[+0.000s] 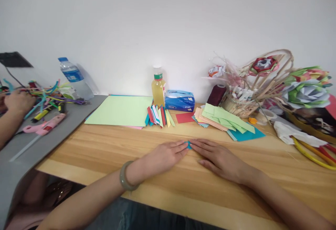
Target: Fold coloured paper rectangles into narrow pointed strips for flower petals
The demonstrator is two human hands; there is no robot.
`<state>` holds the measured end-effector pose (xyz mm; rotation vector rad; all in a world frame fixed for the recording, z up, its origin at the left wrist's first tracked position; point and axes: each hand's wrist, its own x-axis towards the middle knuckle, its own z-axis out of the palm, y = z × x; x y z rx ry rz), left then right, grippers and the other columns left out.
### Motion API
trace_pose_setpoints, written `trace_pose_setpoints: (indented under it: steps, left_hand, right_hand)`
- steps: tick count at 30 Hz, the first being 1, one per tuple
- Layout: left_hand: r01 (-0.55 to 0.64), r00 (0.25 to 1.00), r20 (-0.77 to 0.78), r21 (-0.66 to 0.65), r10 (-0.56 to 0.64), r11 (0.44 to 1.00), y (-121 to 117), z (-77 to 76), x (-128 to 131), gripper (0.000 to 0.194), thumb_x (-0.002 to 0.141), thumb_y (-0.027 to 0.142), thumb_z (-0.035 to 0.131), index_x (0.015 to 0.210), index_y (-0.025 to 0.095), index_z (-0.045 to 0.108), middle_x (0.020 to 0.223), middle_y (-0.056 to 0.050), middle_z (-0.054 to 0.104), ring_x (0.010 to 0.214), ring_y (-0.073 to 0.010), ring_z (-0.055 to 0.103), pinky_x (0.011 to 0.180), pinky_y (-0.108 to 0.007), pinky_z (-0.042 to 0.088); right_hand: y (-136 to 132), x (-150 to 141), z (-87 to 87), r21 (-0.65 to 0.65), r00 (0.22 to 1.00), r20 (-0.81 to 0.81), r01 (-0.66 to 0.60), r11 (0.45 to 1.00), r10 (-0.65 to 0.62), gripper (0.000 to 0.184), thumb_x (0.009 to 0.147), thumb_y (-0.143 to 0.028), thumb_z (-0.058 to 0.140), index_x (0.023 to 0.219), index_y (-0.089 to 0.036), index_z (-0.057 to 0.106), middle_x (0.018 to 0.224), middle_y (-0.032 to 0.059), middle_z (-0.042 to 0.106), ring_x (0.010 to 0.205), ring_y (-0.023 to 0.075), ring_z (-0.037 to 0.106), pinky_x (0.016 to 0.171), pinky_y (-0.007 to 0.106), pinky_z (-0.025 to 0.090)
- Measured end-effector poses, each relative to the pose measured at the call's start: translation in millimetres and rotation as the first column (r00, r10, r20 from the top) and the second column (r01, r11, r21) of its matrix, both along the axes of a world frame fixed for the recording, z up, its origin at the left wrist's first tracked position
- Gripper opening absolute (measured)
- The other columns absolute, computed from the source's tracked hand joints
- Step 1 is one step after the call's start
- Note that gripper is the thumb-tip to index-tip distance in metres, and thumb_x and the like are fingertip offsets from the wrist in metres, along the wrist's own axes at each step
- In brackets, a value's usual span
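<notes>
A small piece of blue paper (pixel 188 145), mostly covered by fingers, lies on the wooden table in front of me. My left hand (pixel 168 155), with a bangle (pixel 126 176) on its wrist, has its fingers pressed together on the paper's left side. From the other side, my right hand (pixel 219 158) lies flat, its fingertips touching the paper and its thumb apart on the wood. Beyond the hands stands a bunch of folded paper strips (pixel 159 116). To its right is a pile of coloured paper slips (pixel 223 116) over a blue sheet (pixel 248 134).
Large green sheets (pixel 123 109), a drink bottle (pixel 158 84) and a tissue pack (pixel 180 100) line the wall. At right are a basket of sticks (pixel 240 102) and paper flowers (pixel 306 91). At left, a co-worker's hand (pixel 19 101) is near a pink glue gun (pixel 46 125).
</notes>
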<state>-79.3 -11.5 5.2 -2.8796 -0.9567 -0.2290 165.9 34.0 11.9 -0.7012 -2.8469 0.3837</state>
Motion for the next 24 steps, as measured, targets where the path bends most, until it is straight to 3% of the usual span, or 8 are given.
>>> trace_pose_setpoints:
  steps: [5, 10, 16, 24]
  left_hand:
    - [0.01, 1.0, 0.028, 0.052, -0.011, 0.999, 0, -1.4, -3, 0.033, 0.09, 0.009, 0.041, 0.122, 0.007, 0.049, 0.131, -0.013, 0.049, 0.123, -0.0179, 0.044, 0.105, -0.028, 0.036]
    - [-0.003, 0.999, 0.053, 0.101, -0.002, 0.995, 2, -5.8, -1, 0.029, 0.091, 0.011, 0.041, 0.117, 0.008, 0.054, 0.127, -0.012, 0.054, 0.117, -0.0191, 0.051, 0.102, -0.029, 0.041]
    - [-0.011, 0.996, 0.09, 0.144, -0.002, 0.99, 4, -10.4, 1, 0.027, 0.092, 0.013, 0.04, 0.112, 0.01, 0.058, 0.12, -0.009, 0.06, 0.109, -0.018, 0.057, 0.097, -0.029, 0.045]
    - [0.007, 0.992, 0.121, 0.208, -0.033, 0.978, 4, -6.9, 3, 0.023, 0.09, 0.011, 0.042, 0.104, 0.007, 0.059, 0.107, -0.009, 0.065, 0.101, -0.0189, 0.06, 0.095, -0.03, 0.047]
  right_hand:
    - [7, 6, -2.3, 0.04, 0.998, 0.028, 0.063, 0.997, -0.064, 0.049, 0.092, -0.035, 0.04, 0.139, -0.02, 0.034, 0.139, 0.007, 0.042, 0.126, 0.0233, 0.039, 0.102, 0.045, 0.038]
    - [10, 9, -6.8, 0.194, 0.979, -0.118, 0.189, 0.963, -0.168, 0.043, 0.092, -0.029, 0.041, 0.134, -0.017, 0.041, 0.132, 0.0119, 0.05, 0.118, 0.0235, 0.047, 0.095, 0.044, 0.044]
    - [6, 4, -0.4, 0.354, 0.997, -0.072, 0.0, 0.935, 0.027, 0.028, 0.092, -0.019, 0.041, 0.11, -0.018, 0.062, 0.103, 0.0092, 0.066, 0.097, 0.0216, 0.058, 0.083, 0.038, 0.05]
    - [6, 2, 2.3, 0.449, 0.992, -0.118, 0.007, 0.894, 0.052, 0.023, 0.091, -0.019, 0.042, 0.096, -0.014, 0.065, 0.091, 0.009, 0.066, 0.086, 0.0197, 0.058, 0.074, 0.034, 0.05]
